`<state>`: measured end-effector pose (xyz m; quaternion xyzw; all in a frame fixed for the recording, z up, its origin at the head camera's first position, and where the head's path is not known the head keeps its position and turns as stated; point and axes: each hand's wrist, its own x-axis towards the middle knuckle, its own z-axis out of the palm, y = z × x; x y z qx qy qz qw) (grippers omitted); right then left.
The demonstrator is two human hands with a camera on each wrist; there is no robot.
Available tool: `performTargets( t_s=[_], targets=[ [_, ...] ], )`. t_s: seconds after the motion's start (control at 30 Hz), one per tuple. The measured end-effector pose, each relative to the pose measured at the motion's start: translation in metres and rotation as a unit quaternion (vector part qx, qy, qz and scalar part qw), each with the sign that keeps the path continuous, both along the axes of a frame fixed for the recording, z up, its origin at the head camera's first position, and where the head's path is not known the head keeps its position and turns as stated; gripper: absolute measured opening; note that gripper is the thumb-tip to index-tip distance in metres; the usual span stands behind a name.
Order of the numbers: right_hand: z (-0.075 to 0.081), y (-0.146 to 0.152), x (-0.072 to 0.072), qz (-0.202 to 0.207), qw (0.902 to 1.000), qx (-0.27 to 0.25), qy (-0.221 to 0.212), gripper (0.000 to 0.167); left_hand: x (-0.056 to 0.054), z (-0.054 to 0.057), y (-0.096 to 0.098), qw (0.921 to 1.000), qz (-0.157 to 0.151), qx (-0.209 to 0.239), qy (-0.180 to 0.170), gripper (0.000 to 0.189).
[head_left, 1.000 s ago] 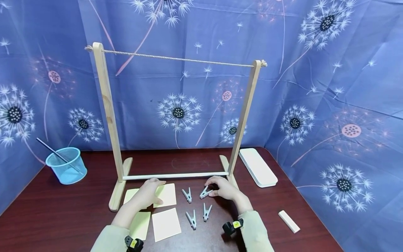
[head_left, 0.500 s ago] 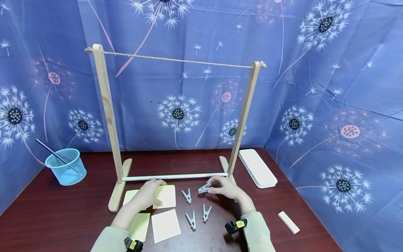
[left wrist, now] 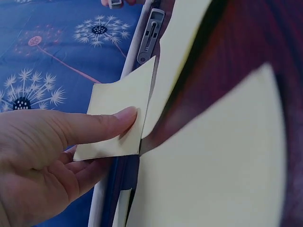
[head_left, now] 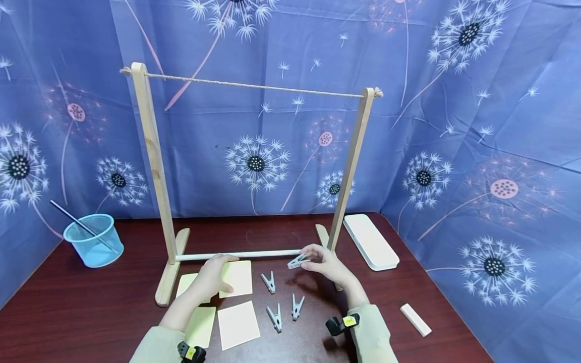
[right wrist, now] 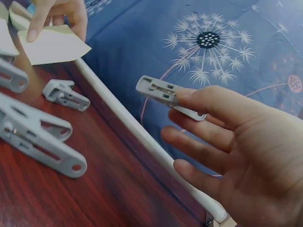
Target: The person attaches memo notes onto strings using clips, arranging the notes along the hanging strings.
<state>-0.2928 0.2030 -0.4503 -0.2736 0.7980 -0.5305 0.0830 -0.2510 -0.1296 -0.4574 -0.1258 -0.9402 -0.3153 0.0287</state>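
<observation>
My left hand (head_left: 211, 278) pinches a pale yellow paper square (left wrist: 118, 101) between thumb and fingers; in the left wrist view the sheet is lifted and slightly bowed. Other paper squares lie by it on the table, among them a cream one (head_left: 238, 325) and a yellow one (head_left: 200, 326). My right hand (head_left: 328, 264) pinches a grey clothespin (right wrist: 163, 91) between thumb and index finger, raised off the table near the stand's bottom rod. The other fingers are spread loosely below it. Several more clothespins (head_left: 274, 317) lie between the papers and my right hand.
A wooden stand (head_left: 156, 166) with a rope (head_left: 254, 86) strung across its top straddles the area behind the hands. A blue mesh cup (head_left: 94, 241) with a pen stands left. A white case (head_left: 371, 242) and a small white block (head_left: 415, 319) lie right.
My right hand has picked the clothespin up off the table and raised it. My left hand has lifted the yellow paper slightly; the other papers and clothespins stay put.
</observation>
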Motion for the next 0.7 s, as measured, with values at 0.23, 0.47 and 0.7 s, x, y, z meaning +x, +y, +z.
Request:
performTargets(
  t_s=[0.23,0.47,0.7],
  targets=[
    [-0.0002,0.0025,-0.0026,0.006,0.9970,-0.059,-0.050,0.046,-0.0018,-0.0020,-0.0017,0.9990,0.004,0.043,-0.005,0.064],
    [0.0004,0.0033,-0.0046,0.007,0.9961,-0.072,-0.050,0.043,-0.0025,-0.0020,-0.0032,0.9951,0.001,0.097,-0.017,0.058],
    [0.0033,-0.0005,-0.0009,0.006,0.9949,-0.089,-0.048,0.044,-0.0022,-0.0032,-0.0091,0.9798,0.003,0.186,-0.075,0.056]
  ],
)
